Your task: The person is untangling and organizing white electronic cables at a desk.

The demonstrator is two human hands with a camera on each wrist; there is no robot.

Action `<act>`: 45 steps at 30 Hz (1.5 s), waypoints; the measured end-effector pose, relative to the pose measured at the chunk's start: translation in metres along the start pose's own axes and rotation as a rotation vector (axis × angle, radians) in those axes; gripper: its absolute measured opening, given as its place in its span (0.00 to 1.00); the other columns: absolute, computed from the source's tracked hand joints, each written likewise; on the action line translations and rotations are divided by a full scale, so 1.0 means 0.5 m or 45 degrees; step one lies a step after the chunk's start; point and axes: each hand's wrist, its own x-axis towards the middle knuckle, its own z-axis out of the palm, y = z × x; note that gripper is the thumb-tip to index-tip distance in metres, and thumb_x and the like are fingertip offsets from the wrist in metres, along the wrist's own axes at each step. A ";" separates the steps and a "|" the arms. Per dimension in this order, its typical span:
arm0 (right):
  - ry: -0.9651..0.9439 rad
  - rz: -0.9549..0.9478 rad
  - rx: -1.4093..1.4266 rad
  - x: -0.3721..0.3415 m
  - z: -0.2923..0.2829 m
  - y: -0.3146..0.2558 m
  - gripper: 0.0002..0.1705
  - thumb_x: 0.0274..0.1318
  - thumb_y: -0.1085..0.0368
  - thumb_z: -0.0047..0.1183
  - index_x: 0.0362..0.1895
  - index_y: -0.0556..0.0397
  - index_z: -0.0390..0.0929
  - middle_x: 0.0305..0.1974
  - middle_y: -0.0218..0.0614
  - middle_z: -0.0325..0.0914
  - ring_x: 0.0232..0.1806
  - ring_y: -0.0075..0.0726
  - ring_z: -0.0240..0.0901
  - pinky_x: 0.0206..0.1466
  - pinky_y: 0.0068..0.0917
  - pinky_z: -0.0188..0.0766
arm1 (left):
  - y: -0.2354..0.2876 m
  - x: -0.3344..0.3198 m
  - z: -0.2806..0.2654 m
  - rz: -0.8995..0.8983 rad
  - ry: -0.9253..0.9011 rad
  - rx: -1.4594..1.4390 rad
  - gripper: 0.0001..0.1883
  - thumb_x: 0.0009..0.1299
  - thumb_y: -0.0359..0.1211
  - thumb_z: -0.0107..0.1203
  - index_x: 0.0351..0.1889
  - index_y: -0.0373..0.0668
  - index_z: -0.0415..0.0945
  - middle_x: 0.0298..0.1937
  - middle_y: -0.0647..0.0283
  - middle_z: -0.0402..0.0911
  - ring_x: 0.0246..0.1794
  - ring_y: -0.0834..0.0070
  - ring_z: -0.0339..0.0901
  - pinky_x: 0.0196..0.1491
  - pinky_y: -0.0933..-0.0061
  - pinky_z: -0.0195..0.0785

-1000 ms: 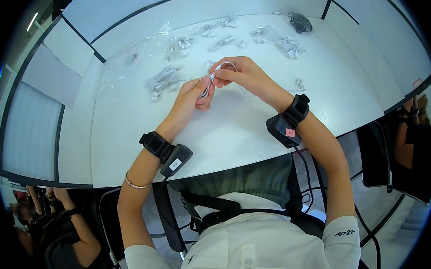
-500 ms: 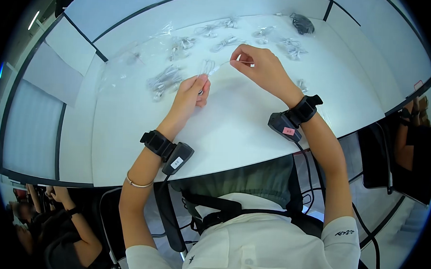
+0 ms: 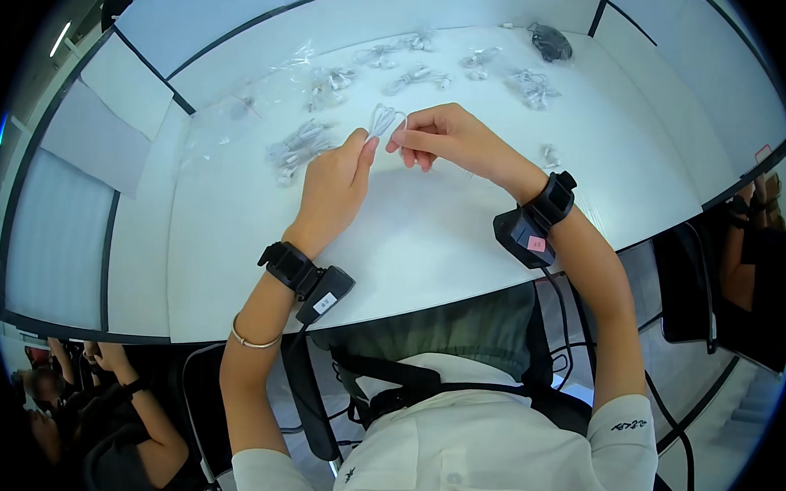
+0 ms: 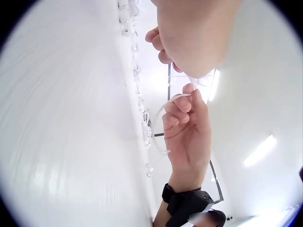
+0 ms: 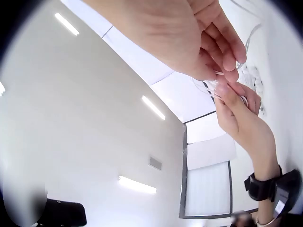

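Looped into a small coil, a white cable (image 3: pixel 382 118) stands up out of my left hand (image 3: pixel 334 180), which grips the coil between thumb and curled fingers. Just to its right, my right hand (image 3: pixel 454 141) pinches a loose stretch of the same cable between thumb and forefinger. The fingertips of both hands are close together over the white table (image 3: pixel 393 245). In the left wrist view, the cable's free length (image 4: pixel 156 124) curves down beside the right hand (image 4: pixel 187 130). Part of the coil is hidden inside the left hand.
A larger pile of white cables (image 3: pixel 299 147) lies left of the hands. Several small cable bundles (image 3: pixel 418 77) are spread behind, with another bundle (image 3: pixel 549 156) to the right. A black bundle (image 3: pixel 551 43) sits far back, near low partition walls (image 3: pixel 279 39). Clear plastic (image 3: pixel 232 111) lies at left.
My right hand drew the cable end out to the right, then came back beside the left. The left hand has turned so its back faces up, still gripping the coil.
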 end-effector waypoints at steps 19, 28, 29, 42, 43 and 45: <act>0.096 -0.073 0.149 0.000 0.021 0.003 0.10 0.55 0.63 0.52 0.34 0.58 0.71 0.25 0.33 0.76 0.26 0.19 0.70 0.29 0.17 0.65 | -0.006 -0.001 0.024 -0.250 -0.211 -1.033 0.16 0.74 0.39 0.36 0.26 0.41 0.63 0.21 0.71 0.62 0.19 0.85 0.57 0.23 0.83 0.51; 0.164 -0.379 -0.288 -0.001 0.011 0.007 0.06 0.52 0.67 0.52 0.33 0.56 0.76 0.29 0.30 0.75 0.31 0.21 0.68 0.39 0.21 0.65 | -0.016 0.002 0.022 -0.334 -0.242 -1.113 0.17 0.74 0.40 0.37 0.25 0.42 0.62 0.20 0.71 0.62 0.19 0.85 0.57 0.23 0.83 0.51; 0.196 -0.430 -0.369 -0.003 0.011 0.004 0.06 0.52 0.67 0.51 0.33 0.56 0.76 0.29 0.30 0.74 0.31 0.21 0.68 0.39 0.21 0.65 | -0.018 0.004 0.022 -0.341 -0.254 -1.122 0.17 0.74 0.40 0.37 0.25 0.42 0.62 0.20 0.71 0.62 0.19 0.85 0.57 0.23 0.83 0.51; 0.394 -0.334 -0.442 -0.012 0.016 -0.012 0.13 0.47 0.63 0.53 0.38 0.51 0.70 0.34 0.33 0.71 0.27 0.27 0.67 0.33 0.23 0.67 | -0.006 0.001 0.017 -0.332 -0.323 -1.050 0.18 0.74 0.42 0.37 0.23 0.43 0.59 0.20 0.70 0.60 0.18 0.84 0.58 0.24 0.83 0.51; 0.398 -0.399 -0.492 -0.012 0.017 -0.013 0.11 0.48 0.64 0.53 0.37 0.51 0.71 0.32 0.31 0.71 0.27 0.25 0.67 0.32 0.22 0.66 | -0.006 0.000 0.017 -0.337 -0.320 -1.074 0.18 0.74 0.42 0.37 0.23 0.43 0.59 0.19 0.70 0.60 0.18 0.84 0.58 0.24 0.83 0.51; 0.404 -0.529 -0.597 -0.010 0.015 -0.014 0.08 0.50 0.67 0.53 0.37 0.52 0.72 0.29 0.28 0.70 0.26 0.21 0.66 0.30 0.18 0.64 | -0.009 0.001 0.019 -0.341 -0.310 -1.123 0.18 0.74 0.43 0.37 0.24 0.43 0.59 0.19 0.71 0.60 0.18 0.84 0.57 0.24 0.83 0.51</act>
